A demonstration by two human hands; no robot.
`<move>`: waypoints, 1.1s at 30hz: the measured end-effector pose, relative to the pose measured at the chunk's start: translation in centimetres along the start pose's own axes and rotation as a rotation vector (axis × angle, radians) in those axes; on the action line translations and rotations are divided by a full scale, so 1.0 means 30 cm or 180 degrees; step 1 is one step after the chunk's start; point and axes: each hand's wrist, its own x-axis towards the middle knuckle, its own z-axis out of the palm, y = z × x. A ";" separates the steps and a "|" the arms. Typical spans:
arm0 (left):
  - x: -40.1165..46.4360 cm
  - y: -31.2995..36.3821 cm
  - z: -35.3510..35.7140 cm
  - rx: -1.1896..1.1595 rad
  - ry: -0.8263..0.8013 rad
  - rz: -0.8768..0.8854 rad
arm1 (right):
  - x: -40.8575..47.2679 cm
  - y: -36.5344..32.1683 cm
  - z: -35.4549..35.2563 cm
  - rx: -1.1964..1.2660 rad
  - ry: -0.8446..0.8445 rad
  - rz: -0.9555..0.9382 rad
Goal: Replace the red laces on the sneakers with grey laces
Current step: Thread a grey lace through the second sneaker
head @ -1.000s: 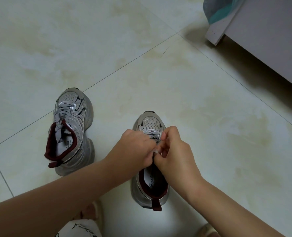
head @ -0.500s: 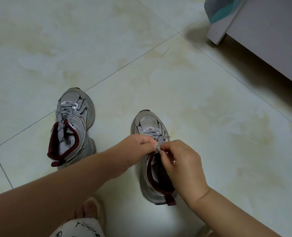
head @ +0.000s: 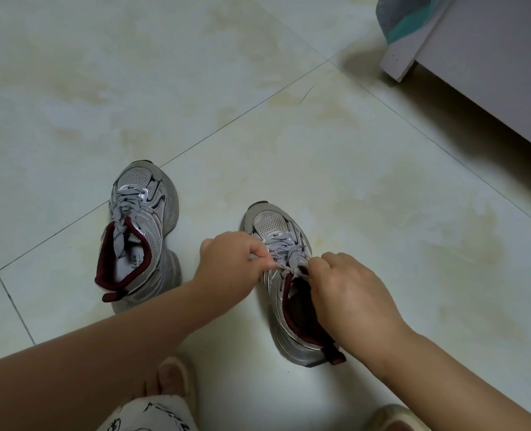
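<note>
Over the right-hand silver mesh sneaker (head: 289, 275), left hand (head: 230, 259) and right hand (head: 348, 293) each pinch its grey lace (head: 284, 248), pulling outward, probably to cinch the knot.

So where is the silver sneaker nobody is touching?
The untouched silver sneaker stands on the tiled floor, left of the left hand and the other sneaker.

Left hand (head: 231, 262), right hand (head: 348, 290) seemingly pinching

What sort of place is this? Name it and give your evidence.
Probably a room in a home: a glossy tiled floor, the corner of a white furniture piece at upper right, and a slippered foot beside the sneakers being laced.
</note>
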 end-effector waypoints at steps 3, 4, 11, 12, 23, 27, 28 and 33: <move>-0.007 -0.011 0.001 0.0340 0.0144 0.0202 | 0.002 -0.009 -0.009 0.0129 -0.0312 0.0141; -0.007 -0.013 0.000 0.0409 0.0142 0.0289 | 0.005 -0.009 -0.012 0.0347 -0.0491 0.0316; -0.005 -0.027 0.003 0.0514 -0.0329 0.1172 | 0.024 -0.017 0.016 0.3329 -0.0268 0.2354; -0.003 -0.032 0.010 0.0531 -0.0398 0.1192 | 0.026 -0.013 0.009 0.3245 -0.0361 0.2254; -0.012 -0.052 0.028 0.0625 -0.0372 0.1226 | -0.011 -0.016 -0.047 0.1355 -0.1226 0.1414; -0.008 -0.050 0.029 0.0581 -0.0374 0.1241 | -0.017 -0.011 -0.042 0.1457 -0.1402 0.1188; -0.007 -0.048 0.029 0.0570 -0.0389 0.1249 | -0.017 -0.007 -0.048 0.1392 -0.1467 0.1166; -0.011 -0.038 0.031 0.0351 -0.0402 0.1233 | -0.019 0.008 -0.092 0.0723 -0.2028 0.0914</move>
